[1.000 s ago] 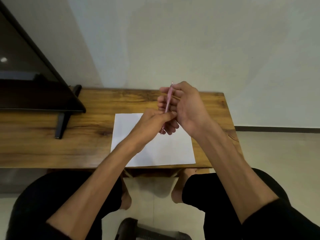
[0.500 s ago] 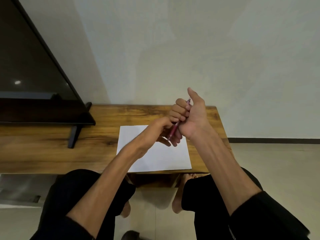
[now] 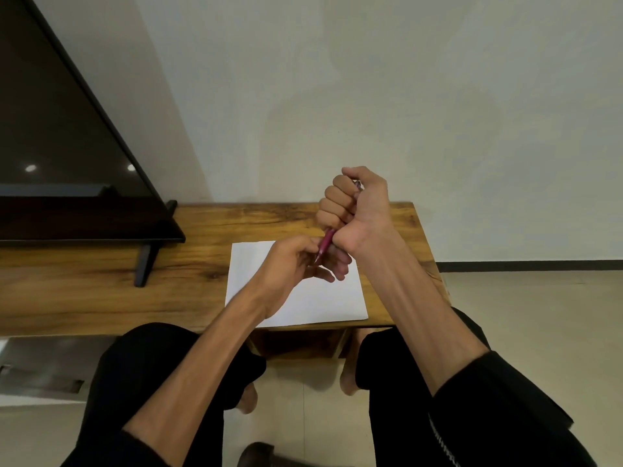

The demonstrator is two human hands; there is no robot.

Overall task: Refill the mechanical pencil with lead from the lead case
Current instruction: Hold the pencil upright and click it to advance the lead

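right hand (image 3: 357,210) fisted round the pink mechanical pencil (image 3: 325,243), held tip down above the white paper (image 3: 303,298) on the wooden desk (image 3: 202,230); left hand (image 3: 296,261) fingers curled at the pencil's tip; whether they're pinching it is hard to tell

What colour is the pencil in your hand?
Pink, a dark reddish pink. The pencil shows best in the head view.

I'm sitting in what looks like a living room at home: a low wooden bench table (image 3: 101,281) against a plain wall (image 3: 371,96), a flat-screen TV (image 3: 50,146) standing on its left end, pale tiled floor (image 3: 539,315) to its right.
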